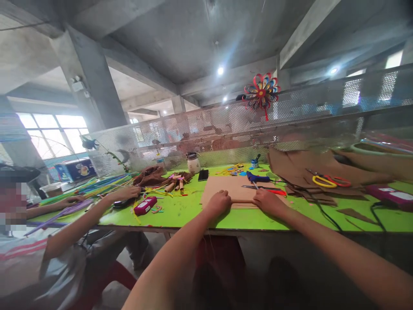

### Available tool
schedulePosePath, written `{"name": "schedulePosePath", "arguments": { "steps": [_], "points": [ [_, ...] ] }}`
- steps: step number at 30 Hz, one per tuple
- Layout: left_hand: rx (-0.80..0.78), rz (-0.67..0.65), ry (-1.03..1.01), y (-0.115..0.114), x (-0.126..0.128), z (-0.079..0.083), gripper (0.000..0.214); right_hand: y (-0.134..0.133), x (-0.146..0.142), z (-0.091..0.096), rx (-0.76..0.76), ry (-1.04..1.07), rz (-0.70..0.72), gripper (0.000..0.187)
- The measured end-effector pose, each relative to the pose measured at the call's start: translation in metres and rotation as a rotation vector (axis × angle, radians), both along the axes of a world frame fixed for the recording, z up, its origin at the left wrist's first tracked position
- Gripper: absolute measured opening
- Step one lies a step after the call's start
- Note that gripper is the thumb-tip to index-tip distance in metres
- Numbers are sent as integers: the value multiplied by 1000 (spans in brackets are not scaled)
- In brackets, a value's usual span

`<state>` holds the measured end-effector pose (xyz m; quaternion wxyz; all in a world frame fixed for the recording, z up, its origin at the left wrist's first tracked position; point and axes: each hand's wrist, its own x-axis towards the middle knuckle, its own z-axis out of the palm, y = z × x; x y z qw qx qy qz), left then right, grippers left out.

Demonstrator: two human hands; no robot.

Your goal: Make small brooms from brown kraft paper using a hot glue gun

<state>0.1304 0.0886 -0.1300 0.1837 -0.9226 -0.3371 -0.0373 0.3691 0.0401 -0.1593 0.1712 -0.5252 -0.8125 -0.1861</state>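
A brown cardboard sheet [227, 187] lies flat on the green table [183, 213] in front of me. My left hand [219, 202] rests at the sheet's near edge with its fingers curled closed on that edge. My right hand [267, 201] sits at the same edge a little to the right, fingers curled down onto the cardboard. Beyond the right hand lie a blue glue gun [257, 177] and a pair of red-handled scissors [267, 190].
A seated person at the left reaches both hands [124, 193] onto the table among colored sticks [97, 184], near a magenta case [145, 205]. Brown cardboard pieces [322, 170] and yellow-and-red scissors [327, 181] lie at the right. A perforated metal screen [226, 129] with a paper pinwheel [262, 91] backs the table.
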Motion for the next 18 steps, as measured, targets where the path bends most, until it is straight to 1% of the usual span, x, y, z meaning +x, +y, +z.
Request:
{"name": "schedulePosePath", "arguments": {
  "steps": [4, 8, 12, 18],
  "points": [
    [26, -4, 22, -2, -1, -3, 30, 3, 3, -3, 3, -14, 27, 30],
    [2, -27, 51, 3, 4, -4, 33, 5, 6, -5, -18, -34, 28, 29],
    [-28, -46, 74, 7, 9, -3, 34, 7, 7, -3, -59, -64, 23, 28],
    [-9, -43, 43, 5, 8, -6, 35, 8, 8, 0, -68, -98, 58, 29]
  ]
}}
